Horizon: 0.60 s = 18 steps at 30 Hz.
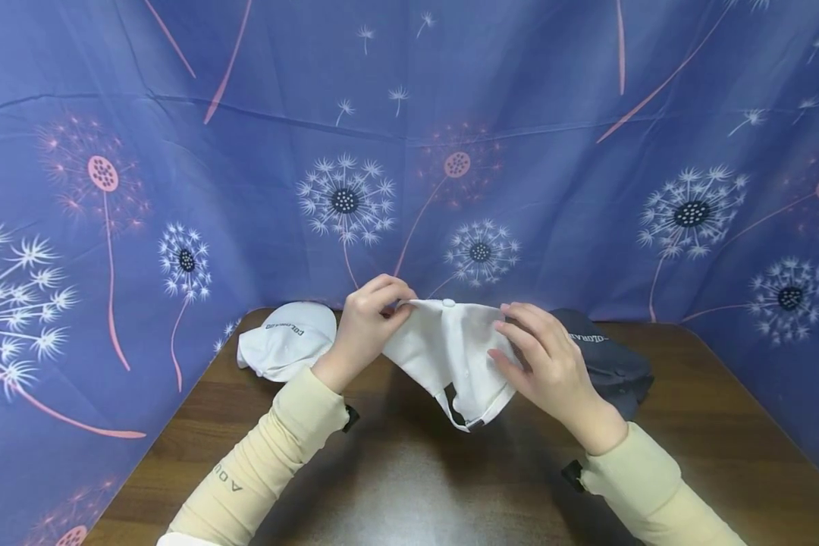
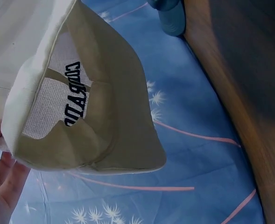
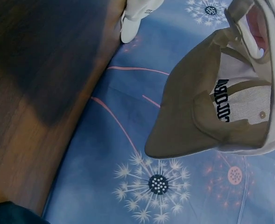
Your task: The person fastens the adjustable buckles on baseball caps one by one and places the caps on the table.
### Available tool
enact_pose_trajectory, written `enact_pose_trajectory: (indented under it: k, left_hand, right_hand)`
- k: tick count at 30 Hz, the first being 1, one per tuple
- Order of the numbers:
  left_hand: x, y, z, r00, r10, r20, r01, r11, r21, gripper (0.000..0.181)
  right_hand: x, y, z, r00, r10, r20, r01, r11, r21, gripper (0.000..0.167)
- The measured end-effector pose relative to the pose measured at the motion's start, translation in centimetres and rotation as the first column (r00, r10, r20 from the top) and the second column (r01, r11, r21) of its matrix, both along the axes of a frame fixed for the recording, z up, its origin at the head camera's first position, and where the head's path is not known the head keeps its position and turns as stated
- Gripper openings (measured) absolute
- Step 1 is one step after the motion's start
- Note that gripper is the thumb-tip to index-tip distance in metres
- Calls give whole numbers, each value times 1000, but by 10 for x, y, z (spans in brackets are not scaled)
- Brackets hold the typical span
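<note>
A white cap (image 1: 478,330) is held up above the table, its back strap hanging lowest toward me. My left hand (image 1: 368,315) pinches the cap's upper left part between thumb and fingers. At the cap's right side is my right hand (image 1: 549,360), its fingers spread and nearly straight; whether they touch the fabric is unclear. The left wrist view looks into the cap (image 2: 102,116), showing its brim and dark lettering through the mesh lining, with the left hand (image 2: 4,184) at its edge. In the right wrist view, the cap (image 3: 184,107) shows its brim's underside.
Another white cap (image 1: 290,341) with dark lettering lies at the table's left back. A dark grey cap (image 1: 604,360) with white lettering lies at the right, partly behind my right hand. Behind the brown wooden table (image 1: 416,493) hangs a blue dandelion-print cloth (image 1: 409,68).
</note>
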State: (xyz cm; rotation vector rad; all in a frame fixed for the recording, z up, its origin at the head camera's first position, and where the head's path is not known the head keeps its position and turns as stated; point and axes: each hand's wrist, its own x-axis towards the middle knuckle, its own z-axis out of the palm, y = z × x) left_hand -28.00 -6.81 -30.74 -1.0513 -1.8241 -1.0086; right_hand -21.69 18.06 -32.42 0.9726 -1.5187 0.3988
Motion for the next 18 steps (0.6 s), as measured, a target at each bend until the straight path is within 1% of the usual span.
enact_pose_trajectory:
  k: [3,6,9,12,15,18]
  left_hand:
    - [5,3,-1,999,-20,-31,19,1000,-9,12]
    - [9,7,-3,998,-23,-53,22,999,-29,14]
    - [11,10,-6,997,-23,-73,20,999,-44,15]
    - [12,14,-9,995,-28,-94,23,998,-50,17]
    - [12,17,-11,994,-34,-103,28,998,-55,18]
    - [12,20,-14,995,-38,-91,32,998,-59,19]
  right_hand:
    - [-2,1,-1,1000,-8,14,8,1000,-13,29]
    - [-4,2,-3,999,-19,39,20,1000,-17,29]
    - [-6,5,-8,997,-26,78,27,1000,-13,30]
    - [-8,5,-11,995,-29,100,29,1000,-3,28]
    - [-10,6,-13,995,-38,95,37,999,17,24]
    - [-12,7,-15,995,-53,85,49,998,39,19]
